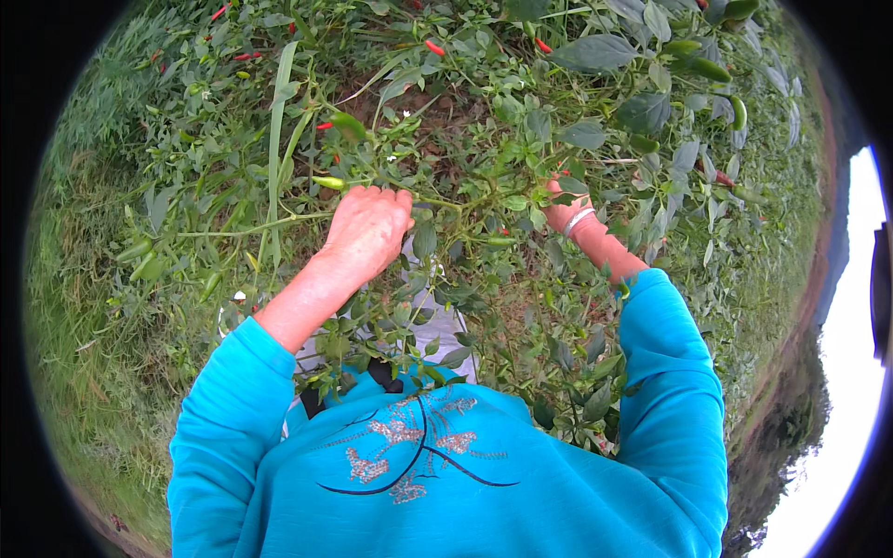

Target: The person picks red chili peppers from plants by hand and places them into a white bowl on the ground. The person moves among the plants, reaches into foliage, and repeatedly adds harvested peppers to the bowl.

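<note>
My left hand (367, 228) is closed, its fingers curled around a green chilli plant branch (437, 203) that shows on both sides of the fist. Just above its knuckles lies a pale green chilli (329, 182), with a dark green chilli (349, 127) higher up. My right hand (569, 209), with a silvery bangle at the wrist, reaches in among the leaves to the right. Foliage hides most of its fingers, so its grip does not show. A bit of red, perhaps a chilli, shows by its fingertips.
Dense chilli plants surround both arms. Red chillies (434, 47) hang at the far side, and larger green chillies (709, 70) at the upper right. A long grass blade (277, 139) stands left of my left hand. Leafy stems (409, 325) rise against my blue top.
</note>
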The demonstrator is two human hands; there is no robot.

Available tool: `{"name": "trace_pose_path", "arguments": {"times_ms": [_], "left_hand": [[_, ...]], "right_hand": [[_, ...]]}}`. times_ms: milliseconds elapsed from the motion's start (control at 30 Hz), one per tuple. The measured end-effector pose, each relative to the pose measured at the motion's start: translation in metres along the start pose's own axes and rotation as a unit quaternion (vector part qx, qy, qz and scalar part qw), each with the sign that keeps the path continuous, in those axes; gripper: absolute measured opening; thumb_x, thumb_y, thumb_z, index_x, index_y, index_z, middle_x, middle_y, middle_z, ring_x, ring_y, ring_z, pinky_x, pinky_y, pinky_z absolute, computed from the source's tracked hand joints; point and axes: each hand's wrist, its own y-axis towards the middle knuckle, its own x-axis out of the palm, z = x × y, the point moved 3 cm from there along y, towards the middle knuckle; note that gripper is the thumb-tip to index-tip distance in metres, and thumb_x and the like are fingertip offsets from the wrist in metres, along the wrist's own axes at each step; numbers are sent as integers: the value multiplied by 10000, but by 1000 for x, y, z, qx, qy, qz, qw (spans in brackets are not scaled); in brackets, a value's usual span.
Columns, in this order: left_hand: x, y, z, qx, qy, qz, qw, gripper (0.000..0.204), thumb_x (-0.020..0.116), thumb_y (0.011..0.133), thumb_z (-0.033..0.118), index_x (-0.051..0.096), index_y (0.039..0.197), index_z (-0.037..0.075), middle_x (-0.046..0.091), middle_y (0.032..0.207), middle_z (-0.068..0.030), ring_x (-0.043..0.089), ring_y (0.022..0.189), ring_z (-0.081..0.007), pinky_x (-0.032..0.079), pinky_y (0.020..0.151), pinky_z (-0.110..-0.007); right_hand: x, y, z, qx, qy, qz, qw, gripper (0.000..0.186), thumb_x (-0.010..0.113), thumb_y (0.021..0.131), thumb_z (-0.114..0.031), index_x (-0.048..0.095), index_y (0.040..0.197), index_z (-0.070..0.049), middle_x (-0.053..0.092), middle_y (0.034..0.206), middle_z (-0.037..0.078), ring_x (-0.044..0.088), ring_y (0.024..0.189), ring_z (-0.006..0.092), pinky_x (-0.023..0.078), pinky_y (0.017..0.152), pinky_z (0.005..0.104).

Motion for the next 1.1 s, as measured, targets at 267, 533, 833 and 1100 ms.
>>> {"name": "trace_pose_path", "arguments": {"times_ms": [267,533,833,1100], "left_hand": [[2,0,2,29,-1,4,1000,222,557,769,212,533,839,3,570,725,-130,552,735,-292,421,692,-379],[-27,7,8,103,-64,168,978,151,592,729,157,562,763,12,545,734,-92,530,770,-242,423,691,-337],[-53,18,66,327,-172,162,915,341,608,727,161,536,1042,53,546,1023,-74,509,920,-227,423,729,-327],[-54,21,82,372,-162,113,907,117,584,718,154,557,654,60,542,570,-90,549,622,-268,443,560,-386]], "right_hand": [[-71,-29,2,209,213,-180,937,203,513,739,-231,586,861,-86,591,876,127,550,747,298,435,710,381],[-144,-60,-23,400,541,-153,724,216,653,745,-251,607,729,-41,477,529,-25,386,428,50,275,388,198],[-172,-38,-88,315,562,-168,746,137,603,779,-139,623,816,-8,540,594,-11,425,535,41,357,482,227],[-176,-30,-89,90,281,-50,954,162,597,758,-167,583,799,-11,584,693,117,563,653,273,435,591,364]]}}
